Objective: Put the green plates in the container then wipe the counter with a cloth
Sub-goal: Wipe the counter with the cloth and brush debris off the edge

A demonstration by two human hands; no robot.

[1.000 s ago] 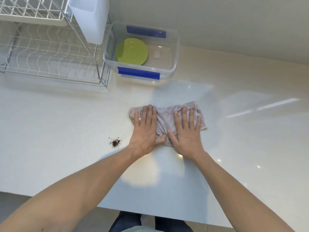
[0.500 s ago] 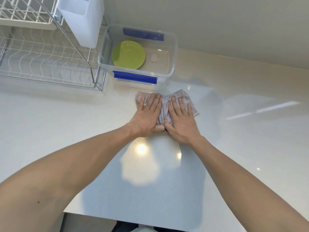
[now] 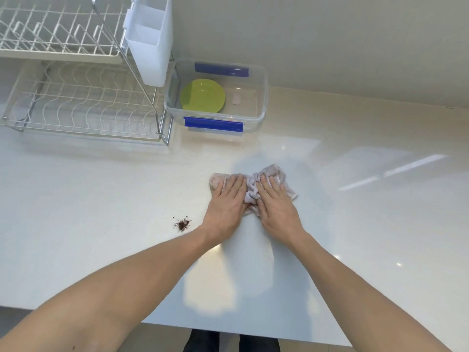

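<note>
Pinkish cloth [image 3: 253, 189] bunched, long axis left-right

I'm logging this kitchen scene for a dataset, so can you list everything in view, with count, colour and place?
Green plate: at least one, lime green, flat in the left part of the container.
Container: one, clear plastic with blue clips, at the back of the counter beside the rack.
Small pale object: one, whitish, inside the container, too small to identify.
Dish rack: one, white wire, two tiers, back left.
Cutlery holder: one, white plastic, hung on the rack's right end.
Cloth: one, pale pinkish grey, bunched at mid-counter.
Brown crumbs: one small pile, left of the hands.
Counter: one, glossy white.
Left hand, right hand: two, pressed flat on the cloth.
</note>
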